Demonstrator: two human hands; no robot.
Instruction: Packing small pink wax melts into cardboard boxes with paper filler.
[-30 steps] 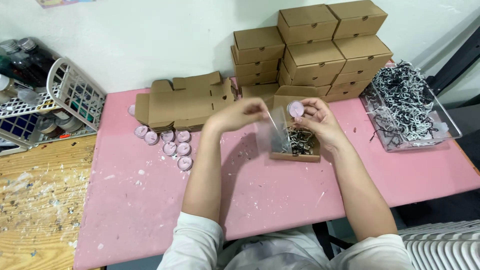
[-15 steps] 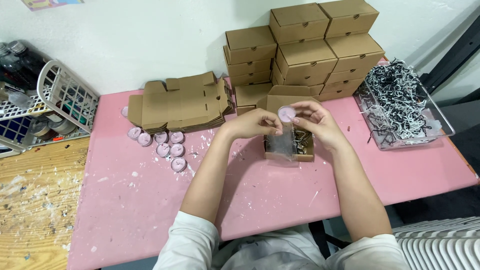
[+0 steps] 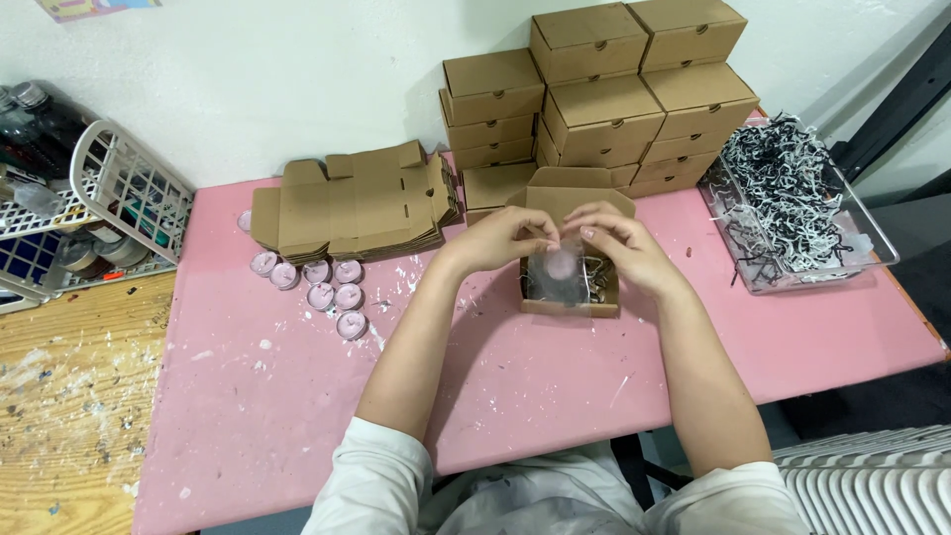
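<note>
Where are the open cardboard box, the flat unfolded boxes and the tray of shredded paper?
open cardboard box (image 3: 570,307), head view, front wall
flat unfolded boxes (image 3: 347,208), head view, top sheet
tray of shredded paper (image 3: 792,282), head view, front rim

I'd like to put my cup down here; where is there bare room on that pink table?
The pink table is bare along its near edge, left of the left hand. It is crowded at the back: flat cartons, small pink discs, stacked boxes.

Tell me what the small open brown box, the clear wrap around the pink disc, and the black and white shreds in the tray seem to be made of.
Small open brown box: matte cardboard, by its folded flaps. Clear wrap: thin glossy plastic film, probably, since the round pink disc shows through it. Black and white shreds: likely crinkled paper, with a dull finish and kinked strips. Clear tray: transparent plastic, apparently.
</note>
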